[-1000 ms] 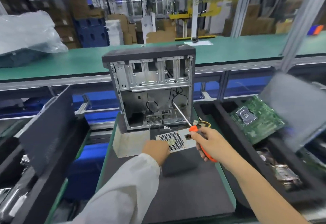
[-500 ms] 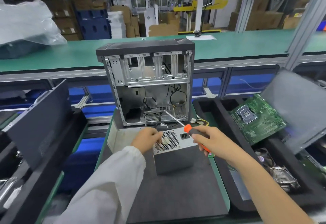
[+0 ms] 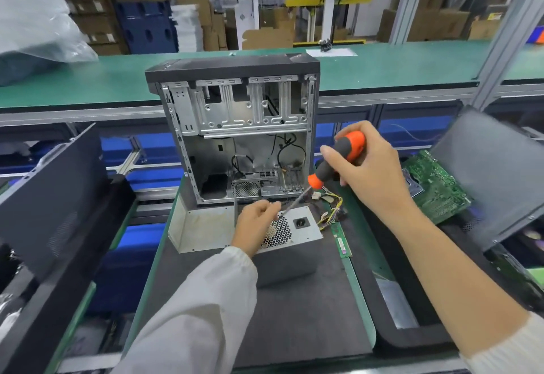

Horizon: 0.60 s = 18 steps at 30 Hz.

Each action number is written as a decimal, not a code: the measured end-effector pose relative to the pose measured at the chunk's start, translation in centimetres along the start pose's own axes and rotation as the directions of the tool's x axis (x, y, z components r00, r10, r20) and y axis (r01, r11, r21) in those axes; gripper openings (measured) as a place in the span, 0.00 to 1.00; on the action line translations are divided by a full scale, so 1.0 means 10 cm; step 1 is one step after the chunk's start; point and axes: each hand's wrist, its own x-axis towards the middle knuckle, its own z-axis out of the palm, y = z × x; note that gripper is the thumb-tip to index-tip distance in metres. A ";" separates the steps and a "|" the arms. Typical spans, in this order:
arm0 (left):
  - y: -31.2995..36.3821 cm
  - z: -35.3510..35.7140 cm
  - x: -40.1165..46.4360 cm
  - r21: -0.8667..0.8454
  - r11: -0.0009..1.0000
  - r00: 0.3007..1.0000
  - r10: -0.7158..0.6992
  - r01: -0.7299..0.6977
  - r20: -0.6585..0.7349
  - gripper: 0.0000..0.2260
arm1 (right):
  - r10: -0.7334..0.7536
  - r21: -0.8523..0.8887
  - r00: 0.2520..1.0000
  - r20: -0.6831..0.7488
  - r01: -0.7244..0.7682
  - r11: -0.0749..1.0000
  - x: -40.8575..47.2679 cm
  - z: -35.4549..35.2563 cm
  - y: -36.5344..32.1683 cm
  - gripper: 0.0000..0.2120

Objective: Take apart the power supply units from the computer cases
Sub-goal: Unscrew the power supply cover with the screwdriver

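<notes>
On the dark mat (image 3: 294,329) before me, power supply (image 3: 294,231) sits out of the computer case (image 3: 235,138), just in front of it, wire bundle (image 3: 331,212) trailing right. Case looks gutted: bare metal, a few black cables left. My right hand (image 3: 371,173) grasps the orange-grey screwdriver (image 3: 338,159), tip down at the supply's top edge near the fan grille. My left hand (image 3: 256,223) rests on that corner, fingers curled; whether it pinches a screw, can't tell. Removal looks done; opening the unit looks barely started. Green circuit board (image 3: 435,188) in the right tray. No brand or label readable.
</notes>
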 end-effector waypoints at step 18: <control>-0.22 0.07 -0.03 -0.007 0.985 0.977 0.174 -0.174 0.127 0.11 | -0.155 -0.143 0.969 0.191 0.184 0.973 -0.04 0.27 0.13 0.14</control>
